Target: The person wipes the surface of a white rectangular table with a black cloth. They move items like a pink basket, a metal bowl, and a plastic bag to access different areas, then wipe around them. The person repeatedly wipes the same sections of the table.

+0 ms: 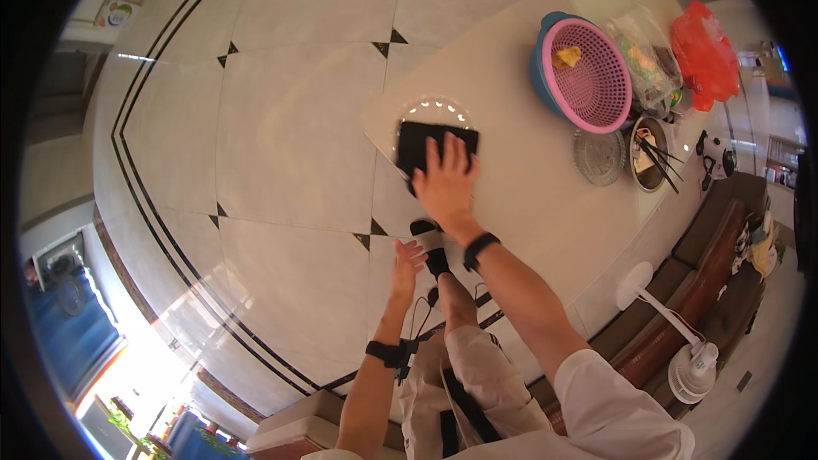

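Note:
My right hand [446,182] lies palm down, fingers spread, on a folded black cloth [418,140] at the table's near left corner. Part of the cloth is hidden beneath the hand, and its lower end reaches the table edge. Just beyond the cloth, a ring of bright reflections shows on the tabletop [511,172]; whether a clear dish lies there I cannot tell. Lower down, over the tiled floor, my left hand [404,265] hangs beside the table corner with its fingers apart and nothing in it.
Toward the table's far right stand a pink colander [591,102] in a blue basin [540,76], a clear bag [639,57], a red plastic bag [703,54], a glass dish [599,156] and a metal bowl [652,176] with chopsticks. A white fan [693,370] and a brown sofa [690,287] are at right.

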Demonstrator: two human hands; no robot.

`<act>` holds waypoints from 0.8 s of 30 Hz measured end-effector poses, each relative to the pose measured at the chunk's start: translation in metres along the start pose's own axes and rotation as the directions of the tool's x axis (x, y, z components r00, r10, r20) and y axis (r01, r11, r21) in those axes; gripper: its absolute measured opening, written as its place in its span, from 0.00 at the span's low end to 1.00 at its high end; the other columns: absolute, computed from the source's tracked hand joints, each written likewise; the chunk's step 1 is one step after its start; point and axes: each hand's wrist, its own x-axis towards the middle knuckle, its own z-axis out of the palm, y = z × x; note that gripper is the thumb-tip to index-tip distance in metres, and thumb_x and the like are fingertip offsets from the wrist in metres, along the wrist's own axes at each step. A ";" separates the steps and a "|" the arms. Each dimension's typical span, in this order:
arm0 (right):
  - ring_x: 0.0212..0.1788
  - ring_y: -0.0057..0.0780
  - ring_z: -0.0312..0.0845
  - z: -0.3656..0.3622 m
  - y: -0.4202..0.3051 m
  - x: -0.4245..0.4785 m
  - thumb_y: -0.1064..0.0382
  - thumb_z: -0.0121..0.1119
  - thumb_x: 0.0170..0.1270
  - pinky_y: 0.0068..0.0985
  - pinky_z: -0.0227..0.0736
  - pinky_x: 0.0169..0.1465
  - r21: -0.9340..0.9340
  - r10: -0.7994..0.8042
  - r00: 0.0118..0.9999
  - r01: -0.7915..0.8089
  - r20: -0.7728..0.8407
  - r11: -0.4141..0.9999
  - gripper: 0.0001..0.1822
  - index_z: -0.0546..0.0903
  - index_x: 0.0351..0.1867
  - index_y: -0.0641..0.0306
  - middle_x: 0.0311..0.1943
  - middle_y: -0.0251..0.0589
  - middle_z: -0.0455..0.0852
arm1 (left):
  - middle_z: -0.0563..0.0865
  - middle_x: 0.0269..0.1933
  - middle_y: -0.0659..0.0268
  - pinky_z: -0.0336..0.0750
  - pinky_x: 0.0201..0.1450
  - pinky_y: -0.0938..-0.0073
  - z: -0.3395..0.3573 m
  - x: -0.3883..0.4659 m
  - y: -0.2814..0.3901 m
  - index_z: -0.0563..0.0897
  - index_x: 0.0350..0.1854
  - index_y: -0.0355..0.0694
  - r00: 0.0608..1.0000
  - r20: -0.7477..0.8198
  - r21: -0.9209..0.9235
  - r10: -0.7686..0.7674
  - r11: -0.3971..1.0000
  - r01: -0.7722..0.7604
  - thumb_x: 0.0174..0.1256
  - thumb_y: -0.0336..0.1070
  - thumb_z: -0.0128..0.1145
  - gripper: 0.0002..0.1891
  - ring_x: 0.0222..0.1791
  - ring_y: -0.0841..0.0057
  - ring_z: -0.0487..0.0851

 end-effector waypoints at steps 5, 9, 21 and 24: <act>0.70 0.47 0.58 0.022 -0.051 0.109 0.48 0.54 0.62 0.55 0.49 0.69 0.092 -0.087 0.991 0.096 -0.101 0.991 0.31 0.70 0.66 0.56 0.69 0.52 0.64 | 0.74 0.65 0.51 0.69 0.63 0.59 -0.010 0.051 0.078 0.66 0.69 0.32 0.988 -0.087 0.119 0.124 0.986 -0.113 0.72 0.71 0.28 0.44 0.63 0.61 0.75; 0.71 0.46 0.57 0.017 -0.039 0.101 0.48 0.56 0.62 0.52 0.49 0.70 0.172 -0.142 0.988 0.151 -0.067 0.973 0.33 0.69 0.68 0.54 0.70 0.50 0.63 | 0.71 0.67 0.45 0.64 0.67 0.59 -0.026 0.078 0.134 0.64 0.69 0.27 0.916 -0.184 0.364 0.357 0.890 -0.274 0.77 0.60 0.33 0.37 0.65 0.53 0.71; 0.73 0.52 0.51 -0.029 0.161 -0.180 0.55 0.48 0.67 0.52 0.44 0.70 -0.273 0.548 0.819 -0.574 -0.171 0.772 0.33 0.60 0.73 0.59 0.73 0.54 0.56 | 0.62 0.71 0.40 0.55 0.74 0.58 0.003 0.116 0.221 0.60 0.69 0.22 0.732 0.222 0.725 0.644 0.393 -0.566 0.78 0.52 0.34 0.34 0.72 0.48 0.58; 0.72 0.50 0.54 -0.015 0.142 -0.160 0.55 0.48 0.69 0.51 0.47 0.68 -0.258 0.719 0.624 -0.781 -0.306 0.568 0.32 0.60 0.73 0.56 0.73 0.51 0.57 | 0.70 0.67 0.40 0.60 0.70 0.60 -0.020 0.128 0.229 0.67 0.65 0.24 0.760 0.274 0.625 0.589 0.492 -0.607 0.78 0.57 0.31 0.35 0.68 0.48 0.66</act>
